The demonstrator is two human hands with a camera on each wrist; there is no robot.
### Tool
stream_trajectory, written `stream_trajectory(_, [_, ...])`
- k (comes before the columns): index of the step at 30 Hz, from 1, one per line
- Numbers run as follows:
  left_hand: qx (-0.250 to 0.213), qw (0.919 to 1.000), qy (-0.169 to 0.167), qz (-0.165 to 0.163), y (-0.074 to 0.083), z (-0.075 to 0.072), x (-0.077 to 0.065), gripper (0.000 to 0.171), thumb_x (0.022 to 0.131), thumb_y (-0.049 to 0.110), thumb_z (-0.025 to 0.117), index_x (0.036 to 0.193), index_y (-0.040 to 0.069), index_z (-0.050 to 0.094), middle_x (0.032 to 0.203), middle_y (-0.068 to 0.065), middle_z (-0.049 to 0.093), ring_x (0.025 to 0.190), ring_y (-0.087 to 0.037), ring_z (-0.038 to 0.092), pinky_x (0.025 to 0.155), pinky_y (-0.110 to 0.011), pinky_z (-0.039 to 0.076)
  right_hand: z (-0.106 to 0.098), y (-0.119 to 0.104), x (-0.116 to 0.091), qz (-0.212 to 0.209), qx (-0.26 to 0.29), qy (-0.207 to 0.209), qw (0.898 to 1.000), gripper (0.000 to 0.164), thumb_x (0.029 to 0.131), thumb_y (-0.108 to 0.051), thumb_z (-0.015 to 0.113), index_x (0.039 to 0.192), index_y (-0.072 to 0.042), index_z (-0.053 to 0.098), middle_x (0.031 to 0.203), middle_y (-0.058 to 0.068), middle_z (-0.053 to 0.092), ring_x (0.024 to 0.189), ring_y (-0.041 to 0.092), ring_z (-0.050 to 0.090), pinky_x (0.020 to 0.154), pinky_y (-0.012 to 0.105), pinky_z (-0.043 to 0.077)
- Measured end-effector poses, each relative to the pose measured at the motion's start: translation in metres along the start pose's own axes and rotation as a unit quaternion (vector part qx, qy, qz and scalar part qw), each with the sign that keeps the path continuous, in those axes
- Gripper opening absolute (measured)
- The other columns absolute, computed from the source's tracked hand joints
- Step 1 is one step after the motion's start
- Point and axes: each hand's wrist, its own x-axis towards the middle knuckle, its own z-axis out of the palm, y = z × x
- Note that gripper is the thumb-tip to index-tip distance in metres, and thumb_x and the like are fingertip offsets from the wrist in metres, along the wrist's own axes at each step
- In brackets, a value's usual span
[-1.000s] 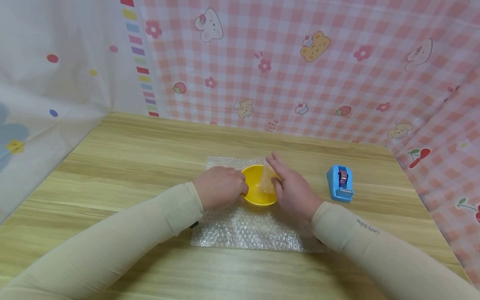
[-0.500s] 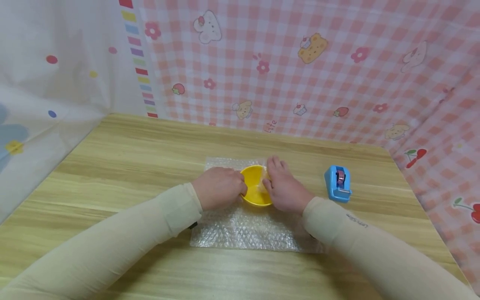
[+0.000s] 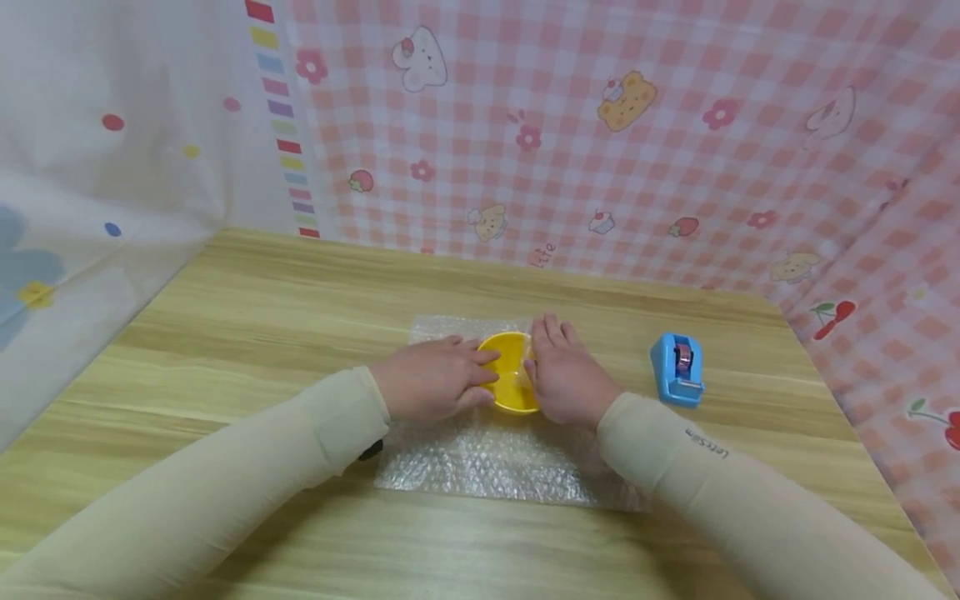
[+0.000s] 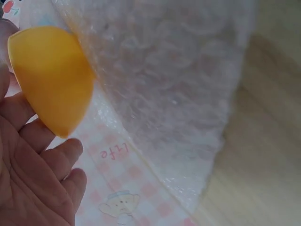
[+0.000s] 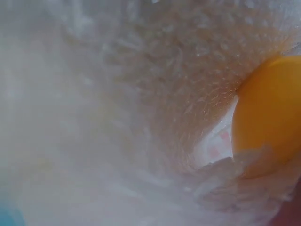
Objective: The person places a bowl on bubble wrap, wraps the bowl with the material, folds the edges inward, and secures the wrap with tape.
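A yellow bowl (image 3: 513, 382) sits on a sheet of clear bubble wrap (image 3: 495, 462) in the middle of the table. My left hand (image 3: 431, 379) is at the bowl's left side, fingers spread, with fingertips at the rim. In the left wrist view the bowl (image 4: 54, 80) shows beside those loosely bent fingers. On the opposite side, my right hand (image 3: 572, 379) presses a flap of the wrap against the bowl's right rim, its fingers straight and pointing away from me. Bubble wrap (image 5: 141, 94) fills most of the right wrist view, partly hiding the bowl (image 5: 270, 113).
A blue tape dispenser (image 3: 677, 371) with a pinkish roll stands on the wooden table (image 3: 322, 292), right of my right hand. Pink checked cloth (image 3: 525, 108) hangs behind the table and along its right. A small black item (image 3: 371, 451) shows under my left wrist.
My left hand has loosened from the bowl's left rim and its fingers have spread. My right hand has moved left, bringing the bubble wrap flap in against the bowl.
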Motion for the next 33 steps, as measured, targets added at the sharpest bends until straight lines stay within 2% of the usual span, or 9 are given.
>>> stream_trajectory(6, [-0.047,0.9981,0.031,-0.024,-0.009,0.001,-0.006,0.059,0.112,0.043,0.047,0.164,0.017,0.039,0.175,-0.006,0.023,0.162,-0.032,0.025,0.133,-0.054,0.016,-0.001,-0.001,-0.001,-0.013,-0.004,0.007,1.000,0.068,0.114,-0.026,0.040,0.163,0.012,0.013,0.173,0.031,0.008,0.164,0.041,0.007,0.133,0.055,0.007])
stream_trajectory(10, [-0.048,0.9958,0.049,-0.061,-0.016,-0.003,-0.007,0.062,0.112,0.044,0.045,0.166,0.016,0.033,0.176,-0.010,0.023,0.162,-0.031,0.026,0.132,-0.056,0.018,-0.001,-0.001,-0.002,-0.007,0.000,0.003,1.000,0.069,0.114,-0.027,0.040,0.164,0.011,0.011,0.174,0.030,0.006,0.164,0.040,0.006,0.133,0.055,0.006])
stream_trajectory(13, [-0.030,0.9928,0.049,-0.105,-0.025,-0.008,-0.005,0.064,0.112,0.045,0.045,0.166,0.013,0.033,0.174,-0.014,0.026,0.161,-0.034,0.027,0.131,-0.057,0.020,-0.002,-0.001,-0.002,-0.003,0.003,-0.001,1.000,0.070,0.114,-0.029,0.039,0.164,0.010,0.010,0.174,0.028,0.005,0.164,0.039,0.004,0.133,0.054,0.005])
stream_trajectory(18, [-0.007,0.9824,0.016,-0.186,-0.042,-0.014,-0.006,0.071,0.110,0.046,0.049,0.166,0.006,0.030,0.173,-0.020,0.027,0.160,-0.042,0.025,0.131,-0.059,0.020,-0.003,-0.001,-0.002,0.002,0.009,-0.007,1.000,0.070,0.114,-0.030,0.038,0.165,0.008,0.009,0.175,0.026,0.004,0.165,0.037,0.003,0.134,0.053,0.005])
stream_trajectory(23, [0.014,0.9728,-0.016,-0.231,-0.055,-0.013,-0.007,0.076,0.108,0.046,0.054,0.164,0.000,0.032,0.170,-0.024,0.032,0.157,-0.046,0.031,0.129,-0.062,0.024,-0.002,-0.001,-0.001,0.010,0.016,-0.012,1.000,0.071,0.114,-0.032,0.038,0.166,0.006,0.008,0.176,0.024,0.002,0.165,0.036,0.001,0.133,0.053,0.005])
stream_trajectory(27, [0.013,0.9687,-0.038,-0.245,-0.059,-0.013,-0.008,0.074,0.107,0.046,0.057,0.160,-0.002,0.037,0.165,-0.025,0.040,0.153,-0.047,0.037,0.128,-0.063,0.025,-0.001,0.000,-0.001,0.007,0.010,-0.010,1.000,0.070,0.114,-0.031,0.038,0.166,0.007,0.009,0.175,0.024,0.002,0.165,0.037,0.002,0.134,0.053,0.006])
stream_trajectory(33, [0.012,0.9704,-0.047,-0.237,-0.060,-0.013,-0.008,0.061,0.105,0.044,0.062,0.146,-0.001,0.052,0.145,-0.022,0.063,0.139,-0.043,0.056,0.125,-0.065,0.030,-0.004,-0.001,-0.002,0.005,0.003,-0.009,1.000,0.070,0.114,-0.031,0.039,0.165,0.008,0.011,0.175,0.026,0.004,0.165,0.037,0.004,0.134,0.053,0.005])
